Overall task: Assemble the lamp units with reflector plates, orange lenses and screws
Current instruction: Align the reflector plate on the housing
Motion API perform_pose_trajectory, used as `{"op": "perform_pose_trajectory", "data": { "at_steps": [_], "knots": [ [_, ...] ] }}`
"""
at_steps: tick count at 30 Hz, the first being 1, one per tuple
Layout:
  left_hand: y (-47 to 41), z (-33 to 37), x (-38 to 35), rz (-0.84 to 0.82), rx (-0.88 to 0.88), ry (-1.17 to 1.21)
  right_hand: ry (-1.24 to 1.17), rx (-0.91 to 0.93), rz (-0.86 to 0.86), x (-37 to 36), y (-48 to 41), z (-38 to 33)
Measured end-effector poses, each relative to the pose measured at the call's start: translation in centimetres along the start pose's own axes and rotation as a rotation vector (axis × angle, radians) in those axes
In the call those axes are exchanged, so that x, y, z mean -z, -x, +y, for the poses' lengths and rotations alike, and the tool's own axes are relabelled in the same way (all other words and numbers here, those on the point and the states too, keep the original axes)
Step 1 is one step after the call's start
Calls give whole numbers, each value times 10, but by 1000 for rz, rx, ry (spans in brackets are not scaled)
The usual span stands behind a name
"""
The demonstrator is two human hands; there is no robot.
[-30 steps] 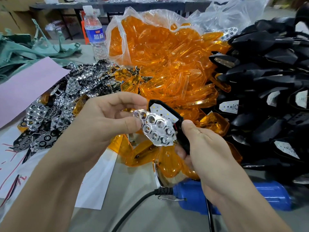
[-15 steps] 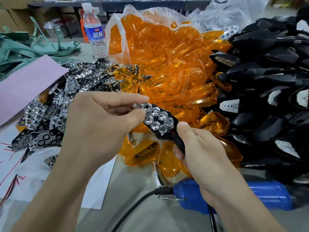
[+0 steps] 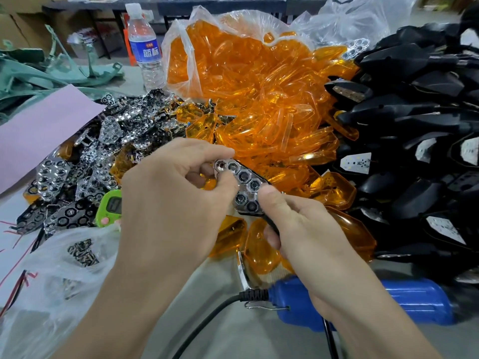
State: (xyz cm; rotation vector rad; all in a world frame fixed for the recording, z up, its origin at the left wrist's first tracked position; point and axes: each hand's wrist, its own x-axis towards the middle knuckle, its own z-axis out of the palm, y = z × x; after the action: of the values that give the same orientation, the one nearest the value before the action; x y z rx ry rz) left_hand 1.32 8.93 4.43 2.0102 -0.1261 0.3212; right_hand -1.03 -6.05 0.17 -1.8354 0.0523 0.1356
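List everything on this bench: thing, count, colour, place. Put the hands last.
lamp unit: one, black, held at centre
reflector plate: one, chrome, lying in the lamp unit's face
loose plates: many, chrome, heap at left
orange lenses: many, in a clear bag at back centre, spilling onto the table
lamp housings: many, black, heap at right
water bottle: one, clear with a blue label, upright at back left
corded tool: one, blue, lying at near right
small gadget: one, green, beside the loose plates
screws: many, dark, in a clear bag at near left
paper sheet: one, pink, far left
left hand: pinches the reflector plate's end
right hand: grips the lamp unit's stem
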Motion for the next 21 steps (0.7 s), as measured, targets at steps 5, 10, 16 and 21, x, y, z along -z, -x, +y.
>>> {"op": "perform_pose_trajectory", "data": {
  "at_steps": [5,10,16,21],
  "knots": [
    [4,-19,3,105,-98,-153,-13,27,0,0,0,1],
    [-4,-24,5,-250,208,367,-48,29,-1,1,0,1],
    [-4,-25,-2,-170,257,517,-40,23,14,-1,0,2],
    [-4,-25,-5,-149,242,617,-78,-7,4,2,0,0]
  ]
}}
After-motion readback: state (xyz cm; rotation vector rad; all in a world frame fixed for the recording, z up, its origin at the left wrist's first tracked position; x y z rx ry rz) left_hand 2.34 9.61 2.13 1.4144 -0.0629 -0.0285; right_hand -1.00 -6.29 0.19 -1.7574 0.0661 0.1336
